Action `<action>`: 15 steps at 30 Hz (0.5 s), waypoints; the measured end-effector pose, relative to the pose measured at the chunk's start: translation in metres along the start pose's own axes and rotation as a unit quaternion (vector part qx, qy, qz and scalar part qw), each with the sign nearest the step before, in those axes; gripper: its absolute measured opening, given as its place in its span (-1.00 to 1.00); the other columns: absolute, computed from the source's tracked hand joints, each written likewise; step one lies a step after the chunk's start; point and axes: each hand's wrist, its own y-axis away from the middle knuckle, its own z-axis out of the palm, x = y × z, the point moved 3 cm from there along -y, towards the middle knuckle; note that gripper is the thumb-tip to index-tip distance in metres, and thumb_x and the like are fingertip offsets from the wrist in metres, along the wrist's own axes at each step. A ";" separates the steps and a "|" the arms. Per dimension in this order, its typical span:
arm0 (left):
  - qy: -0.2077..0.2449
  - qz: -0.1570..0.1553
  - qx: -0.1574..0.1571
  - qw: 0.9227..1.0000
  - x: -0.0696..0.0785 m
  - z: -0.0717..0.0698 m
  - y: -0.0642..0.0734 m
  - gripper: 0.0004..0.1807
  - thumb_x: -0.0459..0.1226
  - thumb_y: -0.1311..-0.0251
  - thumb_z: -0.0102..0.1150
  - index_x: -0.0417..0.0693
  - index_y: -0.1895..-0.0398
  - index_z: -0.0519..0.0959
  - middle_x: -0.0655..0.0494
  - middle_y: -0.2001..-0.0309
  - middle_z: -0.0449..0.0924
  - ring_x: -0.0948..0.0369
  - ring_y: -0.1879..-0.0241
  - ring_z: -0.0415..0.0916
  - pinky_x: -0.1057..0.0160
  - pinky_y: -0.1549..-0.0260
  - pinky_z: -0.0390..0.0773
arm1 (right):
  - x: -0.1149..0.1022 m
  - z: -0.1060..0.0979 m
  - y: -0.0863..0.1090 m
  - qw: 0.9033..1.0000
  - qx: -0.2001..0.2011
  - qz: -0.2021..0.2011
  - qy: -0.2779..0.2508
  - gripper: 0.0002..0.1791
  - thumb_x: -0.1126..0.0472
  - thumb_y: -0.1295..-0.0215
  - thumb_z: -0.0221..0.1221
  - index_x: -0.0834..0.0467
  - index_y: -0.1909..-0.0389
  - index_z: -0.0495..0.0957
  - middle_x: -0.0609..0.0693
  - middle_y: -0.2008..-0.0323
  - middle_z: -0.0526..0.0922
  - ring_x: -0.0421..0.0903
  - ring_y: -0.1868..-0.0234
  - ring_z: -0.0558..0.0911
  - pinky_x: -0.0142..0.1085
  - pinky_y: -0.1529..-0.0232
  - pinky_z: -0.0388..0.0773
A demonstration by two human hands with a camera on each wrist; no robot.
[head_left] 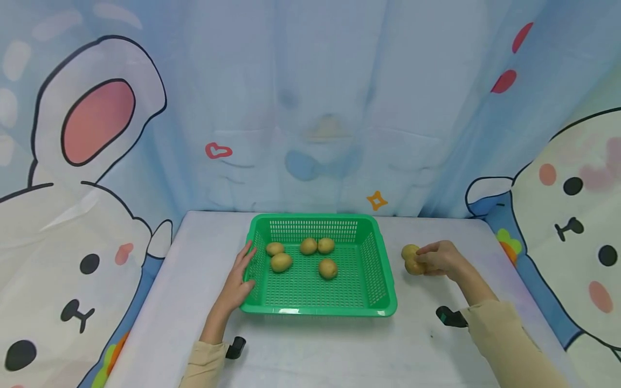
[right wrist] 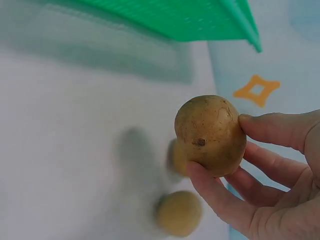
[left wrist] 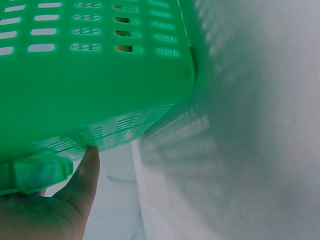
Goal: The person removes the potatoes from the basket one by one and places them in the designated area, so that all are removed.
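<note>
Between its thumb and fingers, my right hand point(head_left: 443, 260) holds a round tan potato point(right wrist: 210, 135), raised over the table at the right. Two more potatoes show below it in the right wrist view, one nearer potato point(right wrist: 179, 214) and one partly hidden behind the held one. A shallow green plastic basket point(head_left: 320, 311) stands mid-table with several potatoes point(head_left: 281, 262) spread on its floor. At the basket's left side my left hand point(head_left: 236, 284) holds the rim, thumb over the edge. In the left wrist view one of its fingers point(left wrist: 89, 167) touches the basket's outer wall.
A white cloth covers the table point(head_left: 315, 350). Behind it hangs a light blue curtain point(head_left: 330, 108) with cartoon prints, which also continues down both sides. A black wrist strap piece point(head_left: 451, 317) juts from the right sleeve, another point(head_left: 235, 348) from the left.
</note>
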 end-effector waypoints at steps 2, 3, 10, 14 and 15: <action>-0.001 0.000 0.000 1.000 -0.001 0.000 0.000 -0.10 -0.61 0.16 -0.09 -0.35 -0.47 0.15 -0.12 -0.56 -0.11 -0.15 -0.52 -0.19 -0.33 -0.34 -0.02 | 0.009 0.000 0.000 1.000 0.001 0.006 -0.006 -0.57 0.31 -0.33 0.16 0.57 -0.06 0.43 0.32 0.13 0.56 -0.01 0.26 0.66 -0.05 0.14 0.66; -0.002 0.000 0.000 1.000 -0.001 0.000 0.001 -0.10 -0.61 0.16 -0.09 -0.35 -0.47 0.15 -0.12 -0.56 -0.11 -0.15 -0.52 -0.18 -0.33 -0.34 -0.02 | 0.014 -0.001 0.000 1.000 0.000 0.005 -0.009 -0.59 0.31 -0.33 0.16 0.57 -0.05 0.44 0.30 0.15 0.58 -0.01 0.27 0.66 -0.04 0.14 0.66; -0.008 0.001 0.002 1.000 -0.002 0.000 0.001 -0.10 -0.61 0.17 -0.09 -0.36 -0.47 0.15 -0.12 -0.56 -0.10 -0.15 -0.52 -0.18 -0.33 -0.34 -0.02 | 0.040 0.000 -0.004 0.999 -0.004 0.007 -0.036 -0.66 0.36 -0.31 0.16 0.56 0.02 0.49 0.23 0.17 0.59 -0.04 0.26 0.64 -0.03 0.14 0.66; -0.004 -0.001 0.000 1.000 0.000 0.000 0.001 -0.10 -0.61 0.16 -0.10 -0.35 -0.47 0.15 -0.12 -0.56 -0.11 -0.15 -0.52 -0.18 -0.33 -0.34 -0.02 | 0.049 0.003 -0.007 0.999 -0.001 0.023 -0.041 -0.67 0.37 -0.29 0.17 0.55 0.04 0.49 0.23 0.19 0.56 -0.02 0.27 0.61 -0.04 0.15 0.66; -0.004 -0.001 0.000 1.000 0.000 0.000 0.001 -0.10 -0.61 0.15 -0.09 -0.35 -0.47 0.15 -0.12 -0.56 -0.11 -0.15 -0.52 -0.18 -0.32 -0.34 -0.02 | 0.051 0.003 -0.008 0.999 0.001 0.028 -0.041 -0.67 0.37 -0.28 0.17 0.55 0.04 0.49 0.23 0.20 0.56 -0.02 0.27 0.61 -0.04 0.15 0.66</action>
